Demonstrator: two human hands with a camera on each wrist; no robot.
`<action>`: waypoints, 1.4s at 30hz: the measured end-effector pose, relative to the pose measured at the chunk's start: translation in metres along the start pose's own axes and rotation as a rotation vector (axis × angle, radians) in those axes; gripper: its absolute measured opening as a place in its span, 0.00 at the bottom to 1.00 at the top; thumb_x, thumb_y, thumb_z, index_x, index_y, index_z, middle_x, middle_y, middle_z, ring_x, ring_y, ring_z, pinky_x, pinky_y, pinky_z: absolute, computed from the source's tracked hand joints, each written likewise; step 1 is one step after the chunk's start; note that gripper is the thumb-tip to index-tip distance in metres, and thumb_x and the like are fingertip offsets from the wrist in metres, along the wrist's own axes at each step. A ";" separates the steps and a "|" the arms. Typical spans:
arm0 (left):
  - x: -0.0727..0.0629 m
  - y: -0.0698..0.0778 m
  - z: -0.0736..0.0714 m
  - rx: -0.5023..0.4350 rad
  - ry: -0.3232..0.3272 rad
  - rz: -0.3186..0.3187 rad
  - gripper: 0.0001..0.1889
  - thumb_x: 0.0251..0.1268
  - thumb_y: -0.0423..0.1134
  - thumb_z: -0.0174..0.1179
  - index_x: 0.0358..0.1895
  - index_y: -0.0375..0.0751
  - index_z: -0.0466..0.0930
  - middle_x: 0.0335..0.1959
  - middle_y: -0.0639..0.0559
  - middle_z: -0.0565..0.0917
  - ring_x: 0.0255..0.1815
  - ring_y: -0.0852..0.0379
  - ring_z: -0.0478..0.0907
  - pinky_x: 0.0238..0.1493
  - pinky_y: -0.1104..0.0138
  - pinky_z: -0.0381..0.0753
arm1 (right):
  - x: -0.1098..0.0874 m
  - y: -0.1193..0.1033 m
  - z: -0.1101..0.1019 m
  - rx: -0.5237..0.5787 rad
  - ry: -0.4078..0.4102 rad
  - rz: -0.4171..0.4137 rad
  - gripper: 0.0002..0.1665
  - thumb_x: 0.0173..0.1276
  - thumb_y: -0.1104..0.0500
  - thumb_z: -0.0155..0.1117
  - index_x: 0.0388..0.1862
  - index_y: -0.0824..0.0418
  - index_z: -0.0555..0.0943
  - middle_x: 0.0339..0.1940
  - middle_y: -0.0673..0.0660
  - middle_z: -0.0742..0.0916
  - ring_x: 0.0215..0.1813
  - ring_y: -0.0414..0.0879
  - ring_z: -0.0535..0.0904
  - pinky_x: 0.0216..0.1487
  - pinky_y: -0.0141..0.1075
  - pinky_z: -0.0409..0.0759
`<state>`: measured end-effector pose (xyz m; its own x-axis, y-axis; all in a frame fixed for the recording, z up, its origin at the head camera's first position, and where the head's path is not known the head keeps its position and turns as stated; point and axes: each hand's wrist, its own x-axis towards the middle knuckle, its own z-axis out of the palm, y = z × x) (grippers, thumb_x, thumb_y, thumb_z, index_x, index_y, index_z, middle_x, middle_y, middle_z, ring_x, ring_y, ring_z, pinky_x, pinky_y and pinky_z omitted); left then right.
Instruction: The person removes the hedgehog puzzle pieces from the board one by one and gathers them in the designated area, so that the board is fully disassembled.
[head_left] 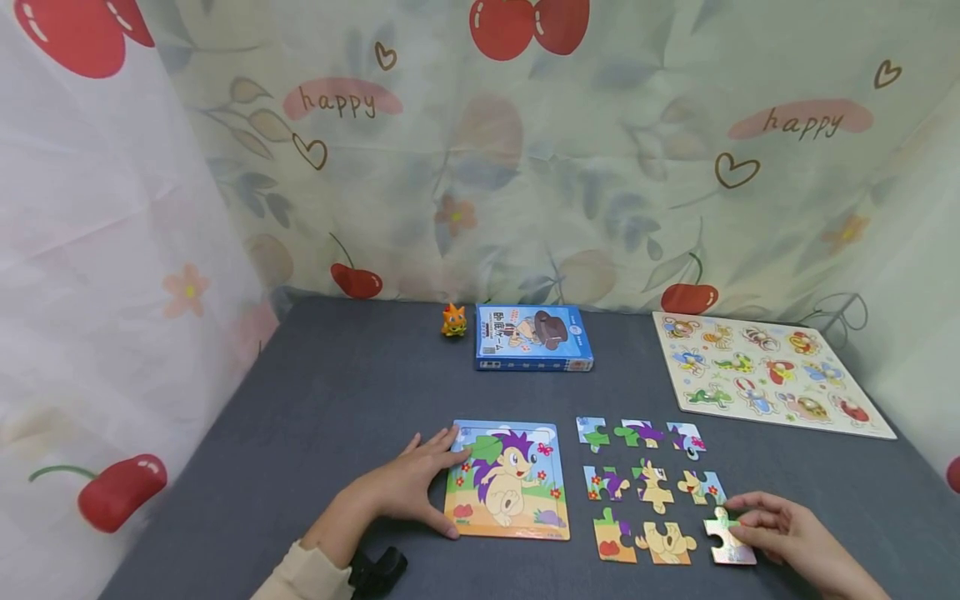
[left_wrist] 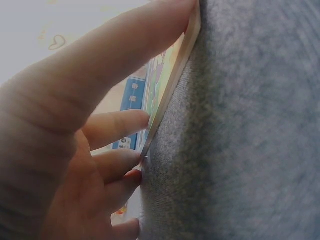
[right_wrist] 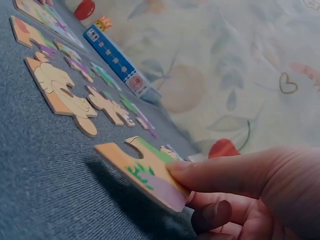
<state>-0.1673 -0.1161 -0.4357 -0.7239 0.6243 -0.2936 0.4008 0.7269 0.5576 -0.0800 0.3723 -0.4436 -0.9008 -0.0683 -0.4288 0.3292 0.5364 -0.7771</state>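
My right hand (head_left: 791,533) pinches a corner puzzle piece (right_wrist: 150,172) between thumb and fingers. The piece is tilted, with a shadow on the table under it, and shows orange, green and a mauve patch. Spread along the left edge of a square hedgehog puzzle board (head_left: 507,518) is my left hand (head_left: 408,483), its fingertips and thumb touching the rim. The hedgehog picture lies flat inside the board's frame. Between the hands, several loose pieces sit in rows, among them a beige body piece (head_left: 667,543) and a piece with a red patch (head_left: 615,537).
A blue box (head_left: 534,364) lies at the back, with a small orange figurine (head_left: 453,320) to its left. At the back right rests a white insect peg board (head_left: 776,367). Patterned curtains hang behind the dark table (head_left: 337,375) and at its sides.
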 end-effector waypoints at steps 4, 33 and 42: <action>0.000 0.000 0.000 -0.002 0.001 0.001 0.53 0.38 0.65 0.69 0.71 0.50 0.58 0.76 0.47 0.46 0.77 0.48 0.39 0.72 0.42 0.35 | 0.000 0.000 0.002 -0.013 0.008 0.007 0.28 0.64 0.51 0.62 0.53 0.72 0.71 0.28 0.47 0.83 0.22 0.37 0.71 0.23 0.32 0.72; 0.001 0.001 0.001 -0.016 -0.005 0.007 0.52 0.39 0.65 0.68 0.71 0.52 0.58 0.77 0.49 0.45 0.77 0.48 0.38 0.72 0.42 0.34 | -0.002 0.005 0.011 -0.138 0.154 -0.008 0.23 0.62 0.55 0.65 0.43 0.74 0.75 0.25 0.51 0.81 0.23 0.36 0.76 0.27 0.31 0.79; 0.001 -0.001 0.004 -0.017 -0.018 -0.002 0.52 0.39 0.66 0.68 0.71 0.53 0.58 0.77 0.49 0.45 0.77 0.48 0.38 0.72 0.42 0.34 | 0.000 0.007 0.011 -0.161 0.178 -0.001 0.26 0.61 0.53 0.65 0.47 0.75 0.75 0.27 0.51 0.81 0.24 0.36 0.75 0.27 0.31 0.79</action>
<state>-0.1664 -0.1154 -0.4394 -0.7145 0.6281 -0.3082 0.3898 0.7232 0.5701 -0.0743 0.3668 -0.4543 -0.9416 0.0727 -0.3289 0.2916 0.6645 -0.6881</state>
